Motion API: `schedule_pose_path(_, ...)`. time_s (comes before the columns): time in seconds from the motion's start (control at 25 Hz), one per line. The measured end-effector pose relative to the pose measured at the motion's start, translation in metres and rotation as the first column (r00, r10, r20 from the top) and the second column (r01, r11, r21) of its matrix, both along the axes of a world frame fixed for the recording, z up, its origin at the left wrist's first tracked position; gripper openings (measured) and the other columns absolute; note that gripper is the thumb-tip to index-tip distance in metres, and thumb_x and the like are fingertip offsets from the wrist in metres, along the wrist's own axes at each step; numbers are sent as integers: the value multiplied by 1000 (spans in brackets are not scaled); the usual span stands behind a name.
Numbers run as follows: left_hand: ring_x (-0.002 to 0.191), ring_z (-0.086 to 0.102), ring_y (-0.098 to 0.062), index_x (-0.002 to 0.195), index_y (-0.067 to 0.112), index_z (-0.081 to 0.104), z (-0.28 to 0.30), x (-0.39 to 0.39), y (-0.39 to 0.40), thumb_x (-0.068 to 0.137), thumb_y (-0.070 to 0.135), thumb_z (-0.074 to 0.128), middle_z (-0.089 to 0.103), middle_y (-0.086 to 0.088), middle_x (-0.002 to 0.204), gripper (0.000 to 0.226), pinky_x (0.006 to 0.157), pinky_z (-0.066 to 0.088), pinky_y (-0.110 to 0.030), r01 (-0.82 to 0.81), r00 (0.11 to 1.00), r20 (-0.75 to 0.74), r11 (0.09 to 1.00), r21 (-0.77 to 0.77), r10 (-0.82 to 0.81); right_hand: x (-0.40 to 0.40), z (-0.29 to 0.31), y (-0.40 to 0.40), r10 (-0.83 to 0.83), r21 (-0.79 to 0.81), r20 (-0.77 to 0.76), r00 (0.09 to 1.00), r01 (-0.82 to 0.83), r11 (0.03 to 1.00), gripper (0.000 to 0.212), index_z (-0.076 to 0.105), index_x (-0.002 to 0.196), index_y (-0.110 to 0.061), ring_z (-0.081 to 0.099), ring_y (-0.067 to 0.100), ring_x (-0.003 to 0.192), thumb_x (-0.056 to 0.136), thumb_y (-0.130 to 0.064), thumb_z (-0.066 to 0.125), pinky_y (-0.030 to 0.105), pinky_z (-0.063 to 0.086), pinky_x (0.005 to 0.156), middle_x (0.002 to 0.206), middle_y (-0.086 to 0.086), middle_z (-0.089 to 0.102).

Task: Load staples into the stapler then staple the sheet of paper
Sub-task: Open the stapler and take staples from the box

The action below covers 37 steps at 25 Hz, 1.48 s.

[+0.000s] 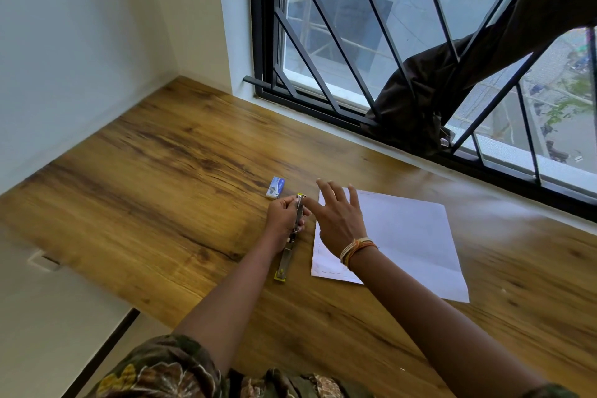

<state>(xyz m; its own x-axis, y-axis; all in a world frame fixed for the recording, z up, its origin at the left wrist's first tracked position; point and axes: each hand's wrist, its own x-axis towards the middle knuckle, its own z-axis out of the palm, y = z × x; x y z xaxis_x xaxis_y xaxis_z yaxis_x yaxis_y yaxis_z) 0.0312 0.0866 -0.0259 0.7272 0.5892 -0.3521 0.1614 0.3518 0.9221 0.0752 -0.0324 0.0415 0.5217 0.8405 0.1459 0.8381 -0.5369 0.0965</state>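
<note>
I am gripping the opened stapler point(292, 233) with my left hand point(284, 220); my right hand point(336, 216) is hovering, fingers spread, over the paper point(410, 236).

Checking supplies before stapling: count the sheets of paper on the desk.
1: a white sheet of paper lies flat on the desk, partly under the right hand. More sheets could lie hidden beneath it.

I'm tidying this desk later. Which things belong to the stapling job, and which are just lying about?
Job:
stapler, gripped by the left hand
staple box
sheet of paper
right hand, open above the paper's edge

Lying about:
dark curtain bunched at the window grille
</note>
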Motion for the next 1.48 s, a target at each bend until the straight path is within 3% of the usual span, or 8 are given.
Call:
schedule_pose_path(0.36,49,55,-17,101,-3,63,6,-6,1,100,11,44,64,-14,72,24,39,43,-22,29,999,34,999,-20,-28,-14,-15,-14,60,62,94,994,-66,996,58,56,118,-26,52,35,121,68,3,60,60,35,103,134,16,52)
schedule_pose_path(0.48,44,52,-13,103,-1,64,5,-4,1,100,11,44,59,-14,69,23,37,42,-22,29,999,15,999,-16,-29,-14,-14,-14,1,68,-70,998,4,998,58,55,123,-29,47,35,125,72,-1,54,60,31,105,139,16,47)
schedule_pose_path(0.6,38,50,-8,103,1,66,3,-2,2,100,11,45,61,-7,64,23,36,40,-20,26,1000,-2,1000,-16,-26,-17,-11,-6,-107,225,-391,914,208,952,40,60,118,-30,45,32,126,84,-26,37,55,33,105,139,12,47)
schedule_pose_path(0.68,38,50,-8,99,2,67,2,-2,2,99,11,46,63,-6,64,23,36,39,-20,37,999,19,999,-24,-37,-14,-9,0,-143,282,-474,869,304,910,24,68,107,-27,46,28,125,90,-28,51,50,36,102,134,7,51)
schedule_pose_path(0.92,41,55,-9,82,5,68,2,-5,2,98,11,49,64,-8,61,26,35,39,-19,51,996,69,998,-21,-50,-5,4,18,-124,212,-401,908,223,951,13,75,86,-25,44,21,118,84,-25,63,53,29,107,119,1,54)
schedule_pose_path(1.24,48,52,-16,96,-14,62,6,-7,1,99,12,46,57,-16,70,30,36,42,-20,84,996,37,996,37,-85,0,18,39,-281,-22,-458,844,305,952,12,71,86,-15,44,23,110,79,-23,65,54,37,92,107,3,54)
schedule_pose_path(1.32,52,55,-19,94,-11,64,7,-8,1,99,11,46,58,-18,74,29,41,45,-22,79,996,39,996,43,-81,-2,20,43,-323,-65,-480,816,334,940,10,67,82,-12,44,25,110,78,-22,65,54,40,92,108,5,53)
schedule_pose_path(1.48,85,57,-27,84,3,67,9,-7,1,98,7,46,62,-22,92,25,74,46,-38,85,995,57,996,17,-86,-5,20,47,-358,-94,-524,772,365,926,12,53,73,-17,45,29,108,79,-20,63,58,44,92,99,6,50)
